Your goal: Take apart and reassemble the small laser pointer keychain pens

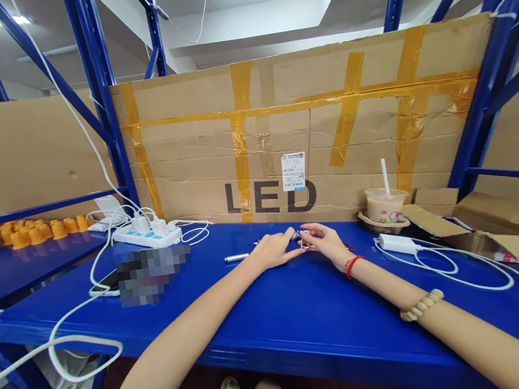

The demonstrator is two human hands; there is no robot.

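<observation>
Over the middle of the blue table, my left hand [273,251] and my right hand [328,244] meet fingertip to fingertip. Between them is a small shiny metal ring [304,241], with dark bits beside it too small to make out. My right thumb and fingers pinch the ring. The left hand's fingers are bent in at the same spot, and what they grip is partly hidden. A slim silver rod like a pen [236,258] lies just left of my left hand. Small dark blue pieces [253,243] show behind that hand.
At left stand a white power strip [149,234] with cables and a dark phone [114,280] near a blurred patch. On the right are a drink cup [386,205], a white adapter [398,244] with cable and open cardboard [510,230]. A cardboard wall [197,164] closes the back.
</observation>
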